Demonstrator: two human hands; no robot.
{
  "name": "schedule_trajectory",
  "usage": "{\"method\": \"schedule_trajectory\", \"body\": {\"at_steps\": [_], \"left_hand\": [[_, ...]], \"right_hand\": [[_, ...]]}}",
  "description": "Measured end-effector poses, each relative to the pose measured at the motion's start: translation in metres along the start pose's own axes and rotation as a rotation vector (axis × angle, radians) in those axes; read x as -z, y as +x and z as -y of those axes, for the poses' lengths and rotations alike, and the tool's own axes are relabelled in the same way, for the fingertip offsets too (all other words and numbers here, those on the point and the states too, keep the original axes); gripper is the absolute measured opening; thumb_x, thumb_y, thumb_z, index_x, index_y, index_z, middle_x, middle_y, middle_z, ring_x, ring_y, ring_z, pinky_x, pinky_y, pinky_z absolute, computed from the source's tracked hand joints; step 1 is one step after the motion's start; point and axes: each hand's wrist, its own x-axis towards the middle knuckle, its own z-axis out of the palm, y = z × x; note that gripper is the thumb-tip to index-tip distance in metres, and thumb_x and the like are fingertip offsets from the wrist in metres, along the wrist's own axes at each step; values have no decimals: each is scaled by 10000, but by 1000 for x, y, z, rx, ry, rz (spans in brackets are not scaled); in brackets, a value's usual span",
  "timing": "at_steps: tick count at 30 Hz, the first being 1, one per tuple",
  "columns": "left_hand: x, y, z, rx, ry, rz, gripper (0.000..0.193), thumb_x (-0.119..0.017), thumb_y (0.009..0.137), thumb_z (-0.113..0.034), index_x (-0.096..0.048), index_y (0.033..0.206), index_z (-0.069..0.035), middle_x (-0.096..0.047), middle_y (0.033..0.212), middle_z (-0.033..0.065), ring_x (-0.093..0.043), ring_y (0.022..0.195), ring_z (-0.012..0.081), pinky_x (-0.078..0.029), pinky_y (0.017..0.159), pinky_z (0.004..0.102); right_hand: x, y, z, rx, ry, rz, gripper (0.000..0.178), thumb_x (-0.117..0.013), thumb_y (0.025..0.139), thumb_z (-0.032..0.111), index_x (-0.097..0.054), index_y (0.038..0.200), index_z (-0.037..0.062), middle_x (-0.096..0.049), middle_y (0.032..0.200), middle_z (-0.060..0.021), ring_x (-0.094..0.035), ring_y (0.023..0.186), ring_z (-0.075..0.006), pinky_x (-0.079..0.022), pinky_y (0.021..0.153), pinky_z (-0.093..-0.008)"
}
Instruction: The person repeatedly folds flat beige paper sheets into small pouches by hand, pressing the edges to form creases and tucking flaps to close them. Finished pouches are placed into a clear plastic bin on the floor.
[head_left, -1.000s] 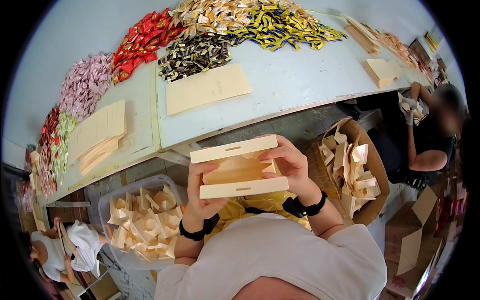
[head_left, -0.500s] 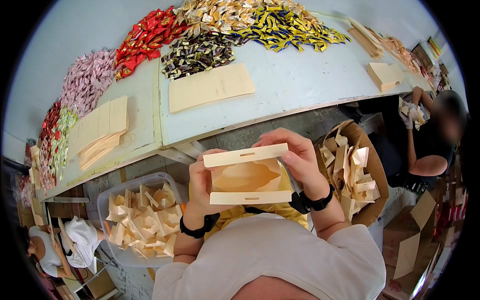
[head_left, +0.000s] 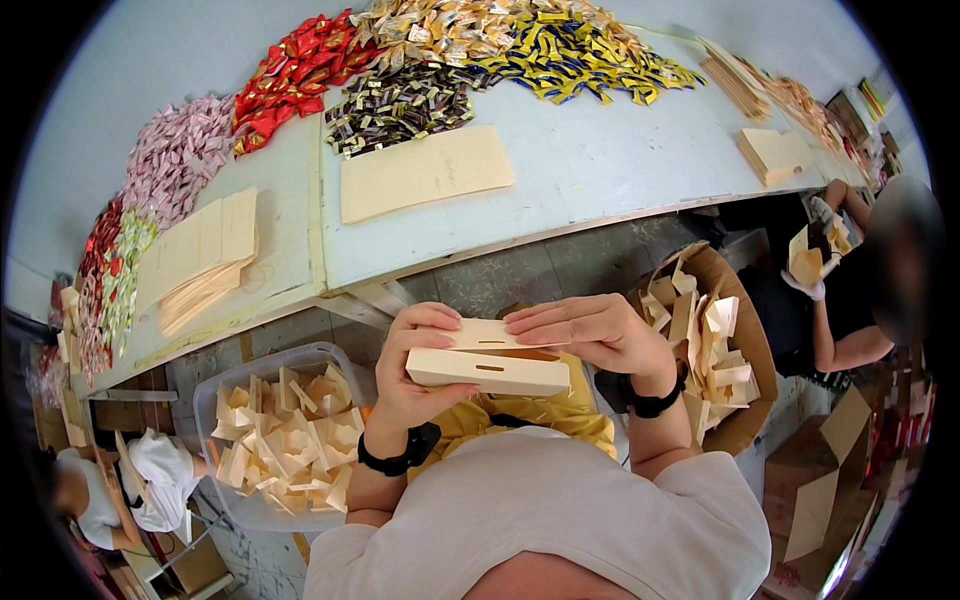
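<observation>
Between my hands, above my lap, is a cream cardboard box [head_left: 487, 372] with a slot in each of its two top flaps. The flaps lie close together, leaving a narrow gap at the right. My left hand [head_left: 420, 355] grips the box's left end, thumb along the near flap and fingers over the far one. Across the right part of the far flap lie the fingers of my right hand [head_left: 590, 335], bent over its edge. The box's underside is hidden.
To my left stands a clear plastic tub [head_left: 213, 440] of folded cartons; to my right, a brown cardboard box [head_left: 755, 350] holds more. The table [head_left: 590, 160] ahead carries heaps of wrapped sweets [head_left: 400, 105] and flat card stacks [head_left: 425, 175]. Co-workers sit at both sides.
The wide-open box top has been pressed together, its two slotted flaps now nearly meeting. My right fingers have moved onto the far flap. The co-worker at right has shifted a carton.
</observation>
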Motion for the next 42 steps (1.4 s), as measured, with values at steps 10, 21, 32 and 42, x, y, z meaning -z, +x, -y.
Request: {"method": "schedule_trajectory", "body": {"at_steps": [10,21,32,42], "left_hand": [[0,7,0,19,135,-57,596,-853,637,-15,-521,1128,-75,-520,1166,134,-541,1074,260,-473,901,361],[-5,9,-13,109,137,-37,553,-829,680,-11,-528,1140,-71,-516,1161,124,-545,1053,238,-475,891,335],[-4,10,-6,-5,216,16,437,-760,740,45,-546,1101,-73,-566,1112,114,-563,1028,253,-478,860,334],[19,42,49,174,154,-63,285,-661,877,-62,-509,1117,-43,-562,1102,104,-549,1030,193,-445,919,317]], "right_hand": [[-22,9,6,181,-347,-271,375,-783,741,125,-709,1109,124,-488,1394,-160,-458,1248,-387,-379,1039,-487],[-36,5,-5,-39,-231,-382,105,-766,749,65,-757,853,79,-471,1397,-163,-342,1360,-358,-288,1099,-484],[-34,6,-16,-189,263,-408,183,-683,825,-40,-732,995,6,-655,1202,-131,-642,1061,-221,-509,930,-321],[5,60,-58,-209,-157,-271,180,-629,919,76,-720,1056,3,-740,907,-68,-635,764,-74,-522,716,-237]]}}
